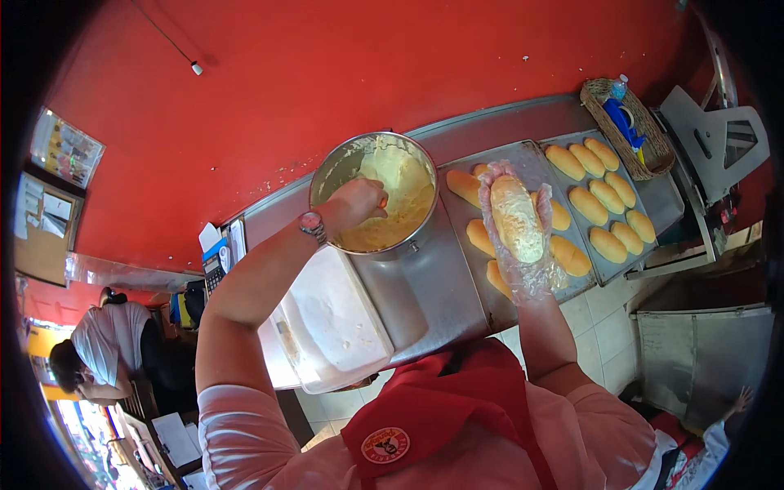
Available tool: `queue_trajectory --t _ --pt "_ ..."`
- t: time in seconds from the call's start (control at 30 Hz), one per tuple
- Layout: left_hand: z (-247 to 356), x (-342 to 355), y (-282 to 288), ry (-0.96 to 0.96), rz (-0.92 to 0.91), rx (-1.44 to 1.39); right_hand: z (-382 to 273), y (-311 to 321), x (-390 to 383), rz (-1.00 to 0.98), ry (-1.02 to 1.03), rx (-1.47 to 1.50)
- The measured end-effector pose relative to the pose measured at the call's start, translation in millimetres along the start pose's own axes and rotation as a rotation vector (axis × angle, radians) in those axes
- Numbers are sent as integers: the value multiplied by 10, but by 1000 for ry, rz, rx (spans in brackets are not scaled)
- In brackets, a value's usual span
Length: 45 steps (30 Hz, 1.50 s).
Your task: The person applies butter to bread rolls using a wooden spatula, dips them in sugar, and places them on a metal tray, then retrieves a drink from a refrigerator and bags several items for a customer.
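My left hand (358,204), with a wristwatch (312,225) on its wrist, reaches into a large metal bowl (408,245). Pale yellow cream (404,192) lies in the bowl and smears up its inner wall. The fingers are closed round something with a bit of orange showing; the rest of it is hidden. My right hand (535,282) wears a clear plastic glove and holds a bread roll (508,204) from below, fingers curled along its sides. Whitish cream coats the roll's near part. Beneath that hand, several plain rolls (570,256) lie on a metal tray (465,269).
A second tray of rolls (606,198) sits to the right, with a wicker basket (657,155) behind it. A white plastic lid or tub (335,318) is left of centre. Beside it stands a calculator (214,272). Another person (114,343) leans over at far left.
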<state>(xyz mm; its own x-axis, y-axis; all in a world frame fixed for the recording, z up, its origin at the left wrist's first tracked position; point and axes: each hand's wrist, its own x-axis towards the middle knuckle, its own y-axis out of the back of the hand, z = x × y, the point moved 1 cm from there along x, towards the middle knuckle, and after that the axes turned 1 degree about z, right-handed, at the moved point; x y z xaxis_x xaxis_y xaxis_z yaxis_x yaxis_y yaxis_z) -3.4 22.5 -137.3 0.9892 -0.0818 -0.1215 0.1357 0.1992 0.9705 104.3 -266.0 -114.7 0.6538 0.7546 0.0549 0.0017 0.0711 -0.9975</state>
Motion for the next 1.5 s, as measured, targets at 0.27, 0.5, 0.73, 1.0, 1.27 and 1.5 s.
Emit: queue_trajectory --t 0.27,0.5,0.73,1.0,1.27,1.5 --pt "241 -433 1024 432 594 -947 319 -192 223 -61 -85 -25" --pt "1532 -624 1213 -99 1185 -364 745 -184 338 79 -116 -89" --pt "2371 -1043 927 -457 1003 -27 887 -156 308 -103 -168 -45" --pt "1381 -535 1636 310 1194 -629 907 -283 55 -141 -236 -89" --pt "2114 -829 616 -358 934 -424 770 -201 66 -91 -282 -5" --pt "1490 -502 1386 258 1328 -763 722 -331 -96 -137 -246 -37"
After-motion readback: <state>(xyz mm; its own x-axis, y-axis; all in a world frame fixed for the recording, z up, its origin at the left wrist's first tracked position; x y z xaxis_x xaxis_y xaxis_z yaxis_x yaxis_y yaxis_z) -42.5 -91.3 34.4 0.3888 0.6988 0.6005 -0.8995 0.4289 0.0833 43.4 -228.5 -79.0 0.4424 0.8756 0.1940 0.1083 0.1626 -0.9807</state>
